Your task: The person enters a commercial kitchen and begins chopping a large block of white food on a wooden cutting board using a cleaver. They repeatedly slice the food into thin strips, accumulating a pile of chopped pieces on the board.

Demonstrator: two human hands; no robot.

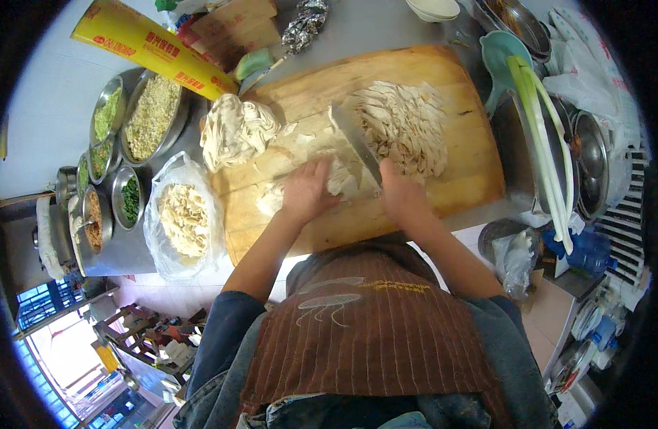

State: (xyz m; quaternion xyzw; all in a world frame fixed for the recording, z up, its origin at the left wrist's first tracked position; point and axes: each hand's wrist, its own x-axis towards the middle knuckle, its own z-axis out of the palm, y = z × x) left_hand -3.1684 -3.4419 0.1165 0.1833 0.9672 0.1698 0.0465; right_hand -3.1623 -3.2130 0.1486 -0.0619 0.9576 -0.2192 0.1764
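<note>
My right hand (403, 194) is closed around the handle end of a cleaver-like knife (357, 140), its wide blade slanting away over a wooden cutting board (468, 134). Pressed on a pale, thin sheet of food (339, 174) left of the blade is my left hand (309, 189), fingers bent; the sheet is partly hidden under it. Right of the blade lies a heap of pale sliced strips (407, 126). At the board's left back corner sits a crumpled pile of similar pale sheets (238, 131). Small scraps are scattered between them.
Left of the board stand an open plastic bag of pale strips (184, 220), a steel bowl of chopped greens (129, 199) and a large bowl of pale chopped food (152, 118). A yellow roll (157, 48) leans behind. Long green onions (543, 145) and a green ladle (501, 59) lie right.
</note>
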